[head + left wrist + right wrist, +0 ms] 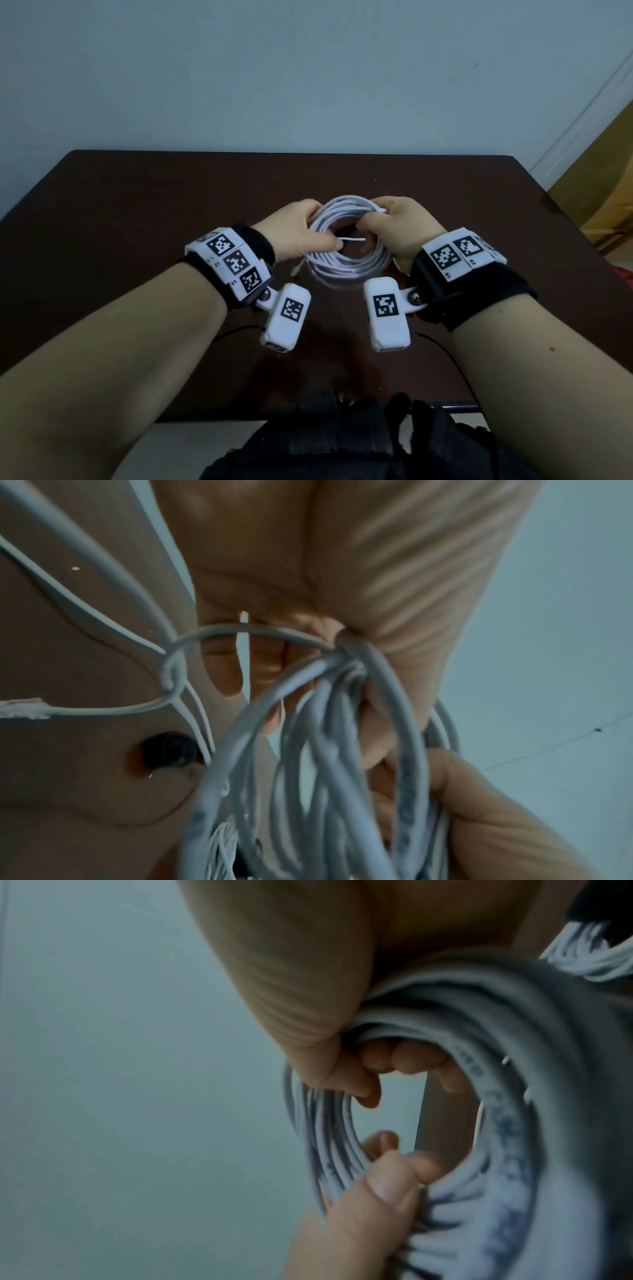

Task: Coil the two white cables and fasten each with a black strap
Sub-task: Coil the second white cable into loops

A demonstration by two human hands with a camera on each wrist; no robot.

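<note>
A white cable coil of several loops hangs above the dark brown table, held between both hands. My left hand grips the coil's left side, thumb across the front. My right hand grips its upper right side with curled fingers. A short straight stretch of white cable runs across the coil's opening from my left thumb to my right fingers. A cable plug dangles at the lower left. The wrist views show the loops close up. I see no second cable and no black strap.
The table's far edge meets a pale wall. Dark fabric lies at the table's near edge, below my arms. Thin black leads trail from the wrist cameras over the near part of the table.
</note>
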